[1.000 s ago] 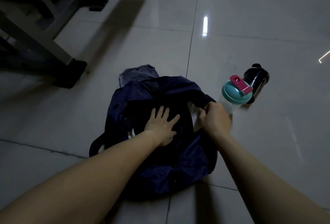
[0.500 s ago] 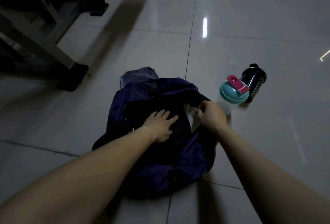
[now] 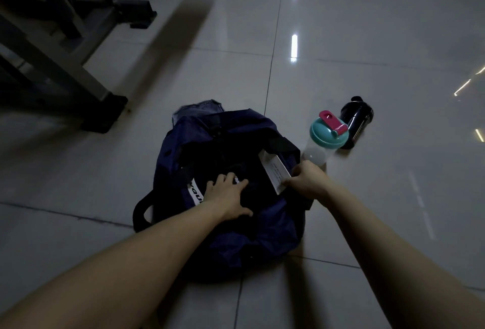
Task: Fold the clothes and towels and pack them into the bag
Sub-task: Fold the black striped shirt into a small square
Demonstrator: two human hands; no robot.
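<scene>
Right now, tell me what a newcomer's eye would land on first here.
The dark blue bag lies open in the middle of the floor: the left hand presses flat on its dark contents, and the right hand grips its right rim by a white label. Just right of it is a bottle with a teal lid, with a black bottle beyond it.

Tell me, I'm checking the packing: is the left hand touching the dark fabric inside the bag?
Touching. Head view: the left hand lies flat on the dark fabric inside the bag, fingers spread.
</scene>
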